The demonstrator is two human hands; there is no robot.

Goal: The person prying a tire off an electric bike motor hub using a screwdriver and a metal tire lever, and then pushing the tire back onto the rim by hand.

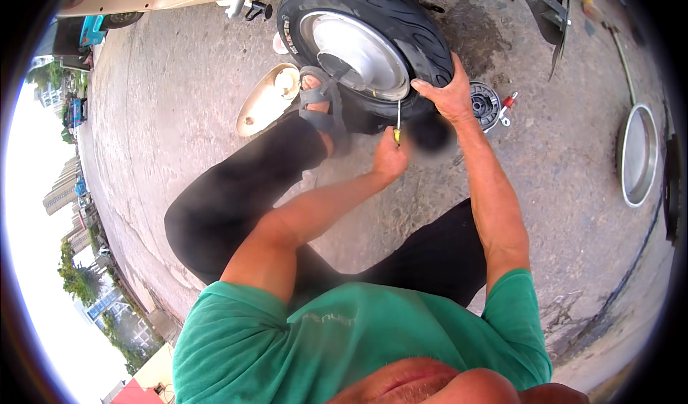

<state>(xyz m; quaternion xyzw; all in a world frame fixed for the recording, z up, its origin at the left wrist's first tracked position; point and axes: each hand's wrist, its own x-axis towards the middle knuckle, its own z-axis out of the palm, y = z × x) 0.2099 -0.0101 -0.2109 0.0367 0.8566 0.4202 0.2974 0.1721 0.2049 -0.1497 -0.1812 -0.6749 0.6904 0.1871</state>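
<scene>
Clearly nearer the wheel (pixel 369 54) just ahead, the right hand (pixel 450 99), thumb spread wide, touches its tyre (pixel 428 44); left of it, the left hand (pixel 391 157) curls round a yellow-handled tool (pixel 398 134), whose shaft points away toward the rim's (pixel 392 61) near edge.

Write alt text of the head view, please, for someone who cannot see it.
A person's left hand holds a yellow-handled tool at the metal rim of a wheel, while the right hand rests on its black tyre. A sandalled foot is beside it; a metal pan lies on the ground.
</scene>
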